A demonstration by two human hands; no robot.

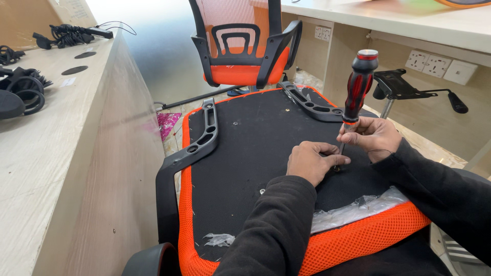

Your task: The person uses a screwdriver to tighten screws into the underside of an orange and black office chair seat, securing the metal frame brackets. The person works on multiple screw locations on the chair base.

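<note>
The orange chair seat (286,204) lies upside down, its black underside facing up, which leaves the screw points open to reach from above. Near the right edge of that underside, the right hand (376,137) has its grip pressed together around the lower shank of a red-and-black screwdriver (358,87). The tool stands nearly upright, its long axis vertical with a slight lean, handle toward the ceiling and tip down on the seat. The left hand (313,162) rests just beside the tip, fingers pinched close around it, seemingly to steady it or a small fastener too small to make out. Two black armrests (202,135) flank the seat's far corners.
</note>
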